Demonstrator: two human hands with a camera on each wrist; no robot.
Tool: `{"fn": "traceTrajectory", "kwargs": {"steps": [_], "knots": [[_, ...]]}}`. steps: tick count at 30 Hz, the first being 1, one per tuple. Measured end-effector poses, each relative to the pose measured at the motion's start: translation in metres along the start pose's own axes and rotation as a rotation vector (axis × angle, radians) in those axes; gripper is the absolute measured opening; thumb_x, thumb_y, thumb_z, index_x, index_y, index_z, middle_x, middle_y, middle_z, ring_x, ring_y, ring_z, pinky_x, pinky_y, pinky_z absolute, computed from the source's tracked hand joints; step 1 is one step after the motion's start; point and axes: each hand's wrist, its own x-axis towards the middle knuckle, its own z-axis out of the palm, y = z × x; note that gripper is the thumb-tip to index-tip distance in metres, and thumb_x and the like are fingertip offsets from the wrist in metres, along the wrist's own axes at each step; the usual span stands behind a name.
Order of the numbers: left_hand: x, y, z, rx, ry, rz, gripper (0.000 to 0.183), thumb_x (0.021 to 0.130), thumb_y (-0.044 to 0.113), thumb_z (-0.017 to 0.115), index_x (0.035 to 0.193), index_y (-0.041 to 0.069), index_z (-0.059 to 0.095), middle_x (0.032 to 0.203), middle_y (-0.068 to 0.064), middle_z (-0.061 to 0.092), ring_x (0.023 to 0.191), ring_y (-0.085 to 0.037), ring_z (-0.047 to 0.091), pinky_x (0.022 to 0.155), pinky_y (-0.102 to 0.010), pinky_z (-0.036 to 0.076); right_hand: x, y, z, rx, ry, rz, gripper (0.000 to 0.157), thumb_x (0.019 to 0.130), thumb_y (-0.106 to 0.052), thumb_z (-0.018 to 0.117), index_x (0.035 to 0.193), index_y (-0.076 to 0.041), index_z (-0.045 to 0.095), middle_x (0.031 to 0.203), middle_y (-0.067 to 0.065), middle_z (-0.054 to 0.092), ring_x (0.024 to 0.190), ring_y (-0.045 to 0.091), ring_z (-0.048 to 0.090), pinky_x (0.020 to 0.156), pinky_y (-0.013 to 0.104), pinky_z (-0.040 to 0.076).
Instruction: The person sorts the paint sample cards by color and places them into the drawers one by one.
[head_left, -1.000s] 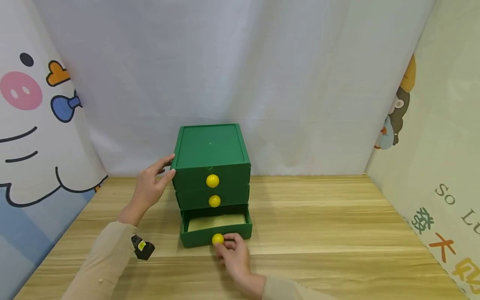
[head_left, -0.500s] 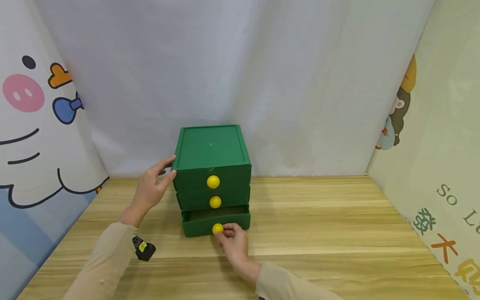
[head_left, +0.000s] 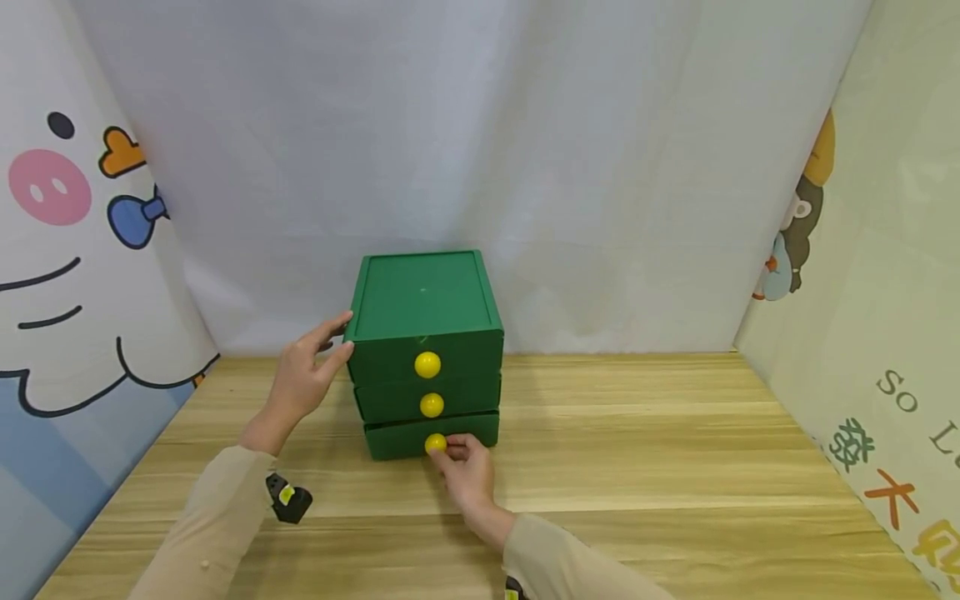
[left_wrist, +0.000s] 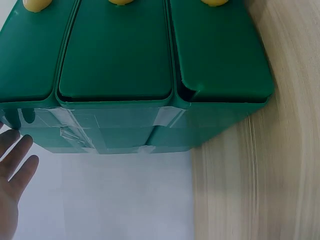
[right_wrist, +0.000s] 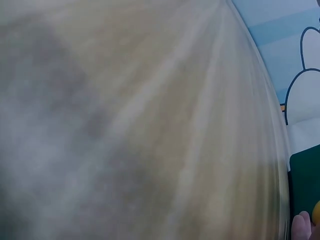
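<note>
A green cabinet with three drawers (head_left: 423, 296) stands on the table, a round yellow knob on each drawer front. My right hand (head_left: 468, 479) pinches the yellow knob (head_left: 435, 443) of the bottom drawer (head_left: 393, 442) between thumb and fingers. That drawer sticks out slightly, with a narrow dark gap along its top. The two upper drawers are flush. My left hand (head_left: 300, 375) steadies the cabinet's left side near the top front corner, fingers extended. Clear tape (left_wrist: 130, 117) runs across the cabinet's side in the left wrist view. Fingertips (right_wrist: 300, 225) show beside the knob in the right wrist view.
The wood-grain table (head_left: 637, 467) extends on both sides of the cabinet. A white curtain (head_left: 600, 167) hangs behind it. Printed cartoon panels (head_left: 60, 275) flank the left and right. A small black device (head_left: 288, 498) sits at my left wrist.
The bottom drawer has slid back from well out to nearly closed, my right hand moving with its knob. The pale lining inside it is now hidden. My left hand has stayed in place.
</note>
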Motion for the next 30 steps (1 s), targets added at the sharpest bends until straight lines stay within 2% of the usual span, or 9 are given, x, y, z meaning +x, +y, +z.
{"fn": "traceTrajectory", "kwargs": {"steps": [10, 22, 27, 30], "knots": [[0.0, -0.001, 0.002, -0.003, 0.005, 0.005, 0.04, 0.092, 0.01, 0.051, 0.129, -0.004, 0.047, 0.125, -0.025, 0.051, 0.108, -0.039, 0.052, 0.085, -0.05, 0.046, 0.007, -0.003, 0.002, 0.001, 0.019, -0.011, 0.024, 0.08, -0.007, 0.068, 0.098, 0.007, 0.058, 0.083, 0.013, 0.063, 0.062, 0.016, 0.059, 0.052, 0.024, 0.05], [-0.001, -0.001, 0.001, -0.025, 0.011, -0.01, 0.04, 0.092, 0.008, 0.05, 0.131, -0.003, 0.046, 0.126, -0.025, 0.05, 0.109, -0.039, 0.051, 0.086, -0.05, 0.045, 0.008, -0.008, 0.0, -0.022, -0.002, 0.036, 0.029, 0.079, -0.009, 0.069, 0.101, 0.007, 0.058, 0.081, 0.012, 0.063, 0.062, 0.023, 0.06, 0.05, 0.028, 0.051], [-0.003, -0.003, -0.001, -0.012, -0.004, -0.027, 0.042, 0.094, 0.01, 0.049, 0.133, -0.003, 0.043, 0.126, -0.025, 0.05, 0.107, -0.038, 0.052, 0.085, -0.048, 0.046, 0.006, -0.012, -0.017, -0.099, -0.063, 0.0, 0.031, 0.081, -0.011, 0.067, 0.106, 0.005, 0.058, 0.09, 0.013, 0.063, 0.073, 0.021, 0.061, 0.06, 0.03, 0.053], [-0.007, -0.004, -0.007, 0.056, -0.041, -0.025, 0.044, 0.095, 0.014, 0.046, 0.136, -0.002, 0.039, 0.129, -0.025, 0.047, 0.109, -0.039, 0.05, 0.086, -0.05, 0.045, 0.008, -0.015, -0.043, -0.19, -0.132, -0.075, 0.032, 0.084, -0.014, 0.063, 0.111, 0.004, 0.058, 0.1, 0.017, 0.062, 0.083, 0.024, 0.061, 0.068, 0.031, 0.053]]}}
